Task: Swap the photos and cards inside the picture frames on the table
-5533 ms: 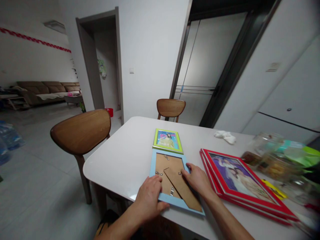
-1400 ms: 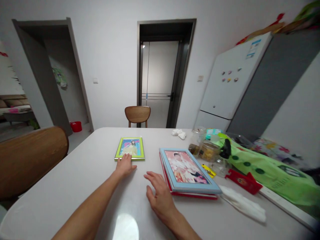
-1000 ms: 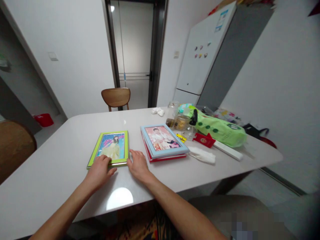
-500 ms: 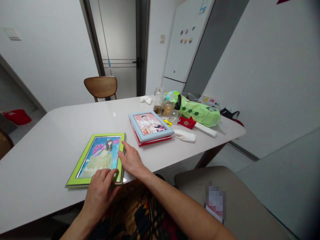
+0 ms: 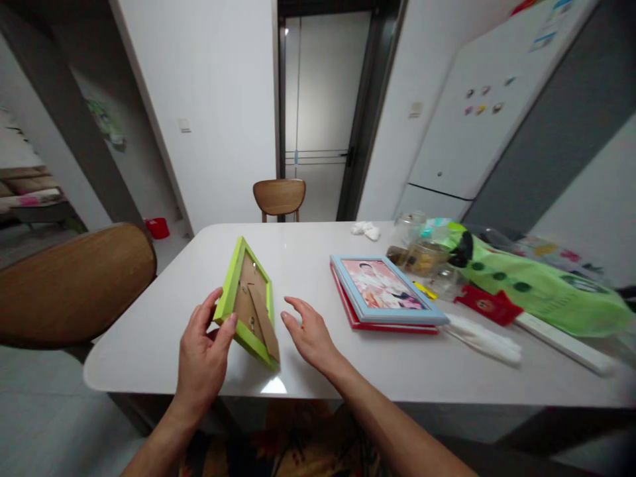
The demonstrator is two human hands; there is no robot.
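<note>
The white table (image 5: 308, 255) spreads under and beyond both hands. To the right of the right hand (image 5: 313, 336), well apart, a light blue frame (image 5: 385, 286) lies on a red one (image 5: 392, 327). Between the hands, the green frame (image 5: 242, 310) has just gone from lying face up to standing tilted, so its back is now exposed. The left hand (image 5: 201, 358) pinches its near-left edge between thumb and fingers; the right hand has let go and hangs open beside it. The lime rim surrounds brown backing, with a slanting support leg (image 5: 264, 326) and small metal clips (image 5: 252, 324). Whether its low edge touches the table is unclear.
</note>
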